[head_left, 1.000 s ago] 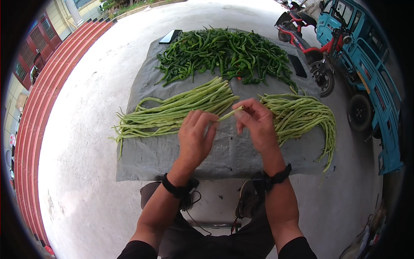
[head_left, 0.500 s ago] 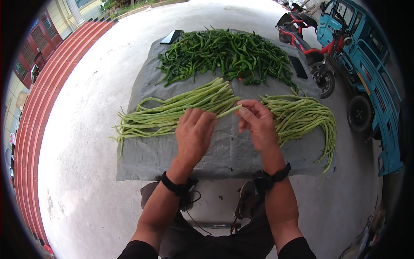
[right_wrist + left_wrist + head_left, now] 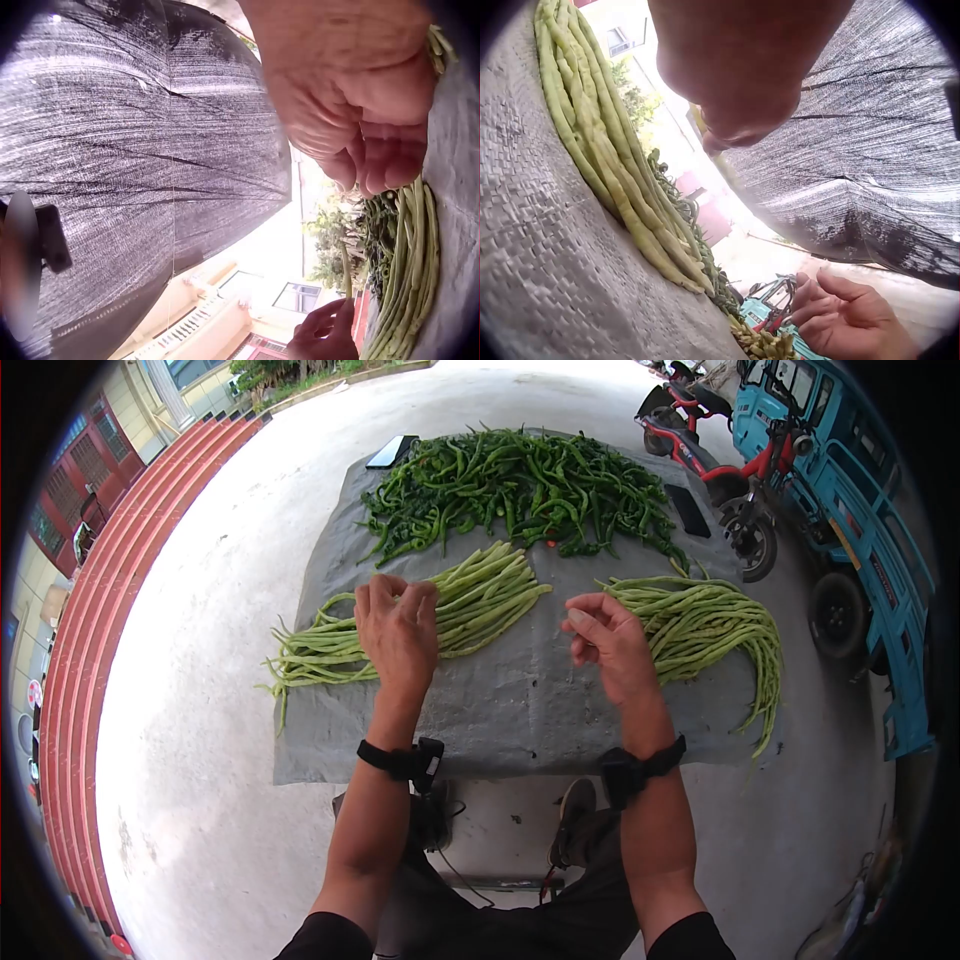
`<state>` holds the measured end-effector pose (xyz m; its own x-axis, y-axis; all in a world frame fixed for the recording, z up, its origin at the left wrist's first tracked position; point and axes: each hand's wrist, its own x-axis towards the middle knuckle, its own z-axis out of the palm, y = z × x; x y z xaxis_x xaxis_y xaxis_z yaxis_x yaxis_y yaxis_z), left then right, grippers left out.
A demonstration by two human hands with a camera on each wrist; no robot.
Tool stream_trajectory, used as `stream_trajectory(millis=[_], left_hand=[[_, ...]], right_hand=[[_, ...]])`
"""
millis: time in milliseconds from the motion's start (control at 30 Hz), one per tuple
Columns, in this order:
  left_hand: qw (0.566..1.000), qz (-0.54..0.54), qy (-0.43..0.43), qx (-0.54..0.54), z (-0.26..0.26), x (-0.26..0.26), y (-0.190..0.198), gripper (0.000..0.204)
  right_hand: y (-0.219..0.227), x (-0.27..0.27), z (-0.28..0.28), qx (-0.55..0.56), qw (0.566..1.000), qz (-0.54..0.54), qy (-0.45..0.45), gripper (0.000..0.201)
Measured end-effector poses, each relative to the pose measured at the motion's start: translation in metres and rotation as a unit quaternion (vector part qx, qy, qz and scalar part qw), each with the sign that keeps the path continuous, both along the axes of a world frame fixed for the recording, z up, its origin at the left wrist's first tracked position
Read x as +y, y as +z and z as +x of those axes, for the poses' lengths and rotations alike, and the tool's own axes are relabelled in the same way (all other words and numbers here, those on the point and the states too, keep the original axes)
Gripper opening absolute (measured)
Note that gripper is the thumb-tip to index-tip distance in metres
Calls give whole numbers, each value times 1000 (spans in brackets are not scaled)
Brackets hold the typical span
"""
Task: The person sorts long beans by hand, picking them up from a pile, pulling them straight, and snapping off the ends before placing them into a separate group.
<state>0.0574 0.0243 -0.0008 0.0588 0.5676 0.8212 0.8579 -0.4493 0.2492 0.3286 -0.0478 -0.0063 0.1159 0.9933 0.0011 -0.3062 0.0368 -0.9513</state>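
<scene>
My left hand (image 3: pixel 398 630) is raised over the left bundle of long beans (image 3: pixel 480 600). In the right wrist view that hand (image 3: pixel 326 334) pinches a thin green bean (image 3: pixel 346 270), which stands up from its fingertips. My right hand (image 3: pixel 615 645) hovers beside the left end of the right bundle of long beans (image 3: pixel 710 620), its fingers loosely bent. In the left wrist view the right hand (image 3: pixel 847 315) has its thumb apart from the bent fingers, with nothing visible between them. The left hand's own fingertips are mostly hidden in the left wrist view.
A heap of green peppers (image 3: pixel 520 490) covers the far part of the grey sheet (image 3: pixel 480 720). One phone (image 3: pixel 392 451) lies left of the heap, another (image 3: pixel 687 510) right of it. Red steps (image 3: pixel 130 600) rise at left; a blue three-wheeler (image 3: pixel 860 510) stands at right.
My left hand has moved left and up, away from the right hand, with the bean leaving the right hand's fingers. The right hand has shifted slightly right.
</scene>
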Motion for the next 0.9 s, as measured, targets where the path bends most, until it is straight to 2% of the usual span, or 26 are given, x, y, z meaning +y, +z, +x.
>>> stream_trajectory(millis=[267,533,733,900], left_hand=[[999,-39,12,28,11,24,-30,4],[998,-48,7,34,21,31,-34,4],[997,-67,-34,13,25,26,-31,6],[997,-66,-17,21,19,29,-36,10]], right_hand=[[2,0,2,1,1000,3,8,17],[3,-3,7,1,1000,4,1,17],[4,-6,13,5,1000,1,-7,16],[3,-6,19,14,1000,8,-20,16]])
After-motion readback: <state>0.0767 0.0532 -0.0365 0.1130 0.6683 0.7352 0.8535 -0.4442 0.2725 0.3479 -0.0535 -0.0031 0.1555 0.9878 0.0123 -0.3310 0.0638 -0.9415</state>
